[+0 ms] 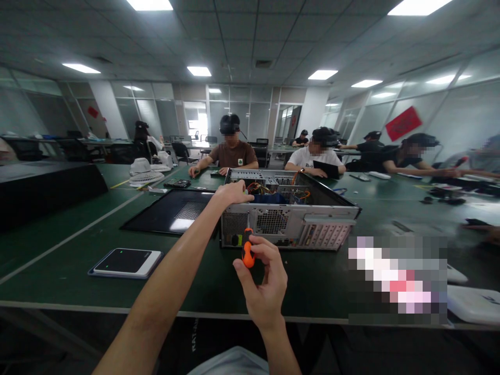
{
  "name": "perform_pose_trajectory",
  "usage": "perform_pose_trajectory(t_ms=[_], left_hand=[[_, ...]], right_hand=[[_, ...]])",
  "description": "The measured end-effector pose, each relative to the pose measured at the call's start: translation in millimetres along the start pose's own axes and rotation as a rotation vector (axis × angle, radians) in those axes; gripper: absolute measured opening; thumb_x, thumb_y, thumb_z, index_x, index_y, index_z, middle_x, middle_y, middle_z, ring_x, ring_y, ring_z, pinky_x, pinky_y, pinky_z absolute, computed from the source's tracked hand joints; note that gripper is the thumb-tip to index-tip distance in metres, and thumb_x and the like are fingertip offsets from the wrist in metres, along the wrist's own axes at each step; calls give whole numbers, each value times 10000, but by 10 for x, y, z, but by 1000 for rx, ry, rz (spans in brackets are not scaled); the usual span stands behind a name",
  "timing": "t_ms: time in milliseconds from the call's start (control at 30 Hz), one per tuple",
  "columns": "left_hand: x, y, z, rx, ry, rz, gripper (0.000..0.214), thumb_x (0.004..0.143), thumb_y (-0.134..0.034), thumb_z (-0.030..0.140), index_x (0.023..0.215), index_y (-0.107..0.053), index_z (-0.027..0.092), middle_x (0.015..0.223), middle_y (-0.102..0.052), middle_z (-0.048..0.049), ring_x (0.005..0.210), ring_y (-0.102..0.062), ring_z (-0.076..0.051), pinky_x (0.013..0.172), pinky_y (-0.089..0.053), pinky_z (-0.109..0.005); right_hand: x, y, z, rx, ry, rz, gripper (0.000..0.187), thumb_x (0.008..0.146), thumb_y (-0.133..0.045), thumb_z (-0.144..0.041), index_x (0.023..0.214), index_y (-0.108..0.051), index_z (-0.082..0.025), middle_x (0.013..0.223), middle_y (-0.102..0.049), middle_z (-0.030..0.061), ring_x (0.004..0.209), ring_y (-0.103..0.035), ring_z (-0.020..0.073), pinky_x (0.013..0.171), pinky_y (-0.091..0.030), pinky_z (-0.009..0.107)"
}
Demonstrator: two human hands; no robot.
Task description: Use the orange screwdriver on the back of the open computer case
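Note:
A computer case [269, 224] lies on its side on the green table, its upper side open, showing wires and metal brackets. My left hand [234, 194] grips its near left corner, the fingertips partly hidden over the edge. In front of the rear panel, my right hand [267, 278] pinches an orange and black screwdriver [248, 252] by its handle. The thin shaft points up toward the left end of the panel; I cannot tell whether its tip touches a screw. The black side panel [156, 211] lies flat, left of the case.
A white-edged device [127, 262] lies at the near left, a large black object [50, 187] beyond it. Drives [177, 183] and a white fan [141, 172] sit farther back. Two people [232, 153] work across the table. A white object [474, 304] is at the right.

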State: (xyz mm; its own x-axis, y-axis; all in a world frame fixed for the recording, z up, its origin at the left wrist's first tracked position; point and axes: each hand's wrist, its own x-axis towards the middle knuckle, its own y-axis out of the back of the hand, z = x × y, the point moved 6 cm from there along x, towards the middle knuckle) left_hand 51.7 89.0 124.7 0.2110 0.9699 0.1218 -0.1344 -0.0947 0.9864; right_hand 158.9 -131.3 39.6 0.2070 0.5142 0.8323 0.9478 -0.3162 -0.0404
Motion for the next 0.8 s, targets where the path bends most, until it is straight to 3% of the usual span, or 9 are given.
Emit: perform_pose_trajectory(t_ms=[200,400,633,800], left_hand=[[-2,-3,-5,1,7,-7,601,894,-546,656,1311,-558,223,1331,-696,-143,1227,-658,-333,1020,-488,-415],[-16,0,4,-6,18,-22,596,901,-541,645,1318,-551,218,1347,-687,-149,1237,-653,-345,1021,-489,-424],[-23,10,1,-5,22,-25,586,900,-542,648,1310,-556,229,1345,-691,-137,1237,-655,-332,1021,-490,-412],[-14,5,-6,3,26,-25,583,899,-543,646,1309,-553,232,1359,-684,-136,1246,-649,-331,1031,-484,-411]], right_hand=[[-7,-45,-70,-64,81,-34,248,923,-703,-157,1148,-686,-261,1242,-660,80,1133,-673,211,957,-590,372],[-31,-21,-67,8,51,-97,366,965,-566,-153,1312,-638,-242,1379,-642,110,1304,-615,266,1081,-537,459],[1,55,-89,-49,92,47,390,933,-652,-146,1306,-640,-256,1211,-652,86,1114,-646,211,845,-589,326],[37,72,-118,-127,49,49,209,907,-722,-220,1111,-681,-220,1012,-630,44,852,-620,159,716,-552,287]])
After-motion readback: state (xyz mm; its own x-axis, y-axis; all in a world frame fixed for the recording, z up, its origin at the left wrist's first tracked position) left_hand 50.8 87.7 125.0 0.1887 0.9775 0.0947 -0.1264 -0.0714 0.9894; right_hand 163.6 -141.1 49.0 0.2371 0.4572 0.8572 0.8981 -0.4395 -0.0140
